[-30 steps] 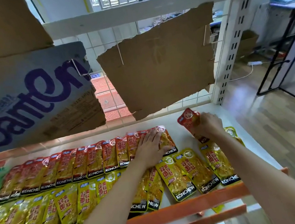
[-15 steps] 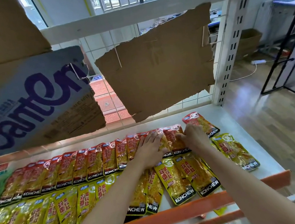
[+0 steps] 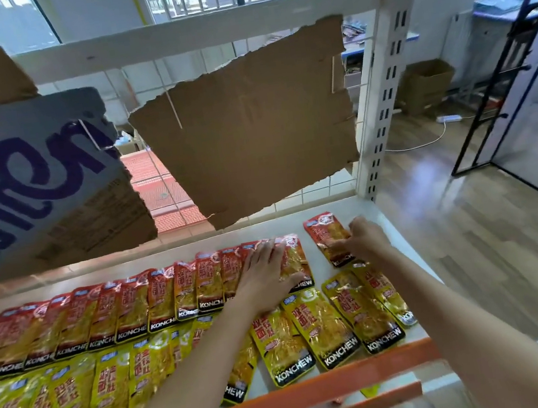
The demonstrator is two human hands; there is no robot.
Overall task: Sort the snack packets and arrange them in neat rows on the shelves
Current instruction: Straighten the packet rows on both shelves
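A back row of red KONCHEW packets (image 3: 130,309) overlaps from left to right across the white shelf (image 3: 301,220). A front row of yellow KONCHEW packets (image 3: 323,327) lies below it. My left hand (image 3: 267,273) presses flat, fingers straight, on the right end of the red row. My right hand (image 3: 362,239) holds a single red packet (image 3: 325,234) lying apart at the right of the row, fingers curled over its lower part. The hand is blurred.
Torn cardboard sheets (image 3: 250,127) hang on the wire grid behind the shelf. A white slotted upright (image 3: 382,84) stands at the back right corner. The orange front rail (image 3: 322,393) edges the shelf. Wooden floor and a black rack (image 3: 498,74) lie to the right.
My right hand moved right, from the end of the red row to the loose red packet. The left hand stayed on the row. The camera view shifted slightly.
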